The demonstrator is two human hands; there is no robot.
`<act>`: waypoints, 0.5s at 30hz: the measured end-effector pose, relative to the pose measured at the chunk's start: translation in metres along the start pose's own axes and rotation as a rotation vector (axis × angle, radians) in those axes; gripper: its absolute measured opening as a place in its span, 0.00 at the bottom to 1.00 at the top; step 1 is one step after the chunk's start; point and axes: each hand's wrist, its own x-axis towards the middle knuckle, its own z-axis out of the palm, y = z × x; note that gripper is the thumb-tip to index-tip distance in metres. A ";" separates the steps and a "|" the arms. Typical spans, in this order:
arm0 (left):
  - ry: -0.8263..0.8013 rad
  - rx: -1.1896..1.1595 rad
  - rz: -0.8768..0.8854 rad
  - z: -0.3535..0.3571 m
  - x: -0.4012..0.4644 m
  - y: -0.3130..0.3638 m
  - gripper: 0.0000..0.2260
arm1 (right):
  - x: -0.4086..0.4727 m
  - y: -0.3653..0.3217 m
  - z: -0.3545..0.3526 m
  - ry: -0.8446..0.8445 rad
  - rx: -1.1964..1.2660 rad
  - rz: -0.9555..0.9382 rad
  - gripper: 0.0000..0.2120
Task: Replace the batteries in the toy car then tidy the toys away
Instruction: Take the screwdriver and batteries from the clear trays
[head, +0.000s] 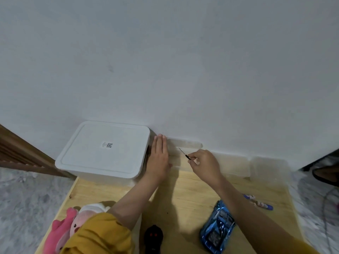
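Pinching screwdriver (pixel 184 153) in right hand (pixel 205 165), tip angled up-left.

Left hand (pixel 159 156) flat, fingers together (palm apparently down); right hand (pixel 205 165) pinched closed, both arms outstretched

Toy car on its back, batteries beside it, toys out on my table.

The blue toy car (pixel 218 229) lies upside down near my right forearm, its underside showing. Two batteries (pixel 258 201) with blue ends lie just right of it. A black remote (pixel 153 237) sits at the near edge, a pink plush toy (pixel 67 228) at my left sleeve. The white lidded box (pixel 104 151) stands shut against the wall.
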 end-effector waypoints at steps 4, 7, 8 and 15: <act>-0.031 -0.070 -0.014 -0.002 -0.010 0.004 0.38 | -0.031 0.005 -0.009 0.057 0.078 0.040 0.08; -0.037 -0.051 -0.006 -0.001 -0.017 0.004 0.37 | -0.054 0.013 -0.012 0.093 0.122 0.082 0.08; -0.041 -0.040 0.002 -0.001 -0.021 0.006 0.37 | -0.062 0.015 -0.013 0.104 0.131 0.090 0.08; -0.075 -0.073 0.048 -0.001 -0.061 0.038 0.39 | -0.119 0.037 -0.021 0.235 0.173 0.131 0.07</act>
